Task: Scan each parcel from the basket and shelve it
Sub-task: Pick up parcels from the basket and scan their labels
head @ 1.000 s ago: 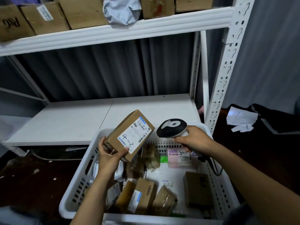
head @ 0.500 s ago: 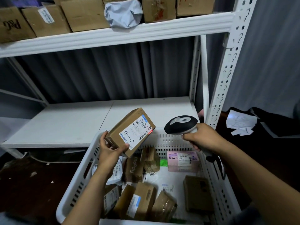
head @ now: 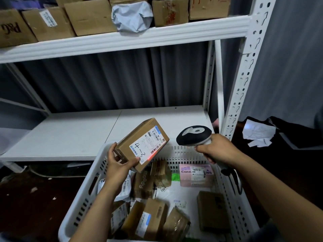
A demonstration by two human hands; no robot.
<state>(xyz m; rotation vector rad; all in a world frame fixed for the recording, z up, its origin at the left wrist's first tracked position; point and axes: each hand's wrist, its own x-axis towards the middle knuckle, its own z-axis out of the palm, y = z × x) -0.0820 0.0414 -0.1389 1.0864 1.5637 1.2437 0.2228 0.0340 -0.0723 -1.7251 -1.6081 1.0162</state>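
My left hand (head: 117, 165) grips a small brown cardboard parcel (head: 139, 137) by its lower left end, tilted above the basket. Its white label, marked "4-3", faces up. A red scan line glows across the barcode at the label's lower right. My right hand (head: 216, 149) holds a black-and-white barcode scanner (head: 193, 135) by the handle, its head pointed left at the parcel. Below, the white slotted basket (head: 87, 198) holds several more parcels, among them a pink box (head: 196, 175) and brown boxes (head: 152, 219).
A white metal rack stands ahead, its lower shelf (head: 73, 135) bare. The upper shelf (head: 122, 41) carries several cardboard boxes and a grey bag (head: 132, 16). The perforated upright (head: 244, 75) rises at right. Crumpled white paper (head: 258, 135) lies on dark material at far right.
Both hands rose slightly with the parcel and scanner. The red scan light has come on across the label's barcode.
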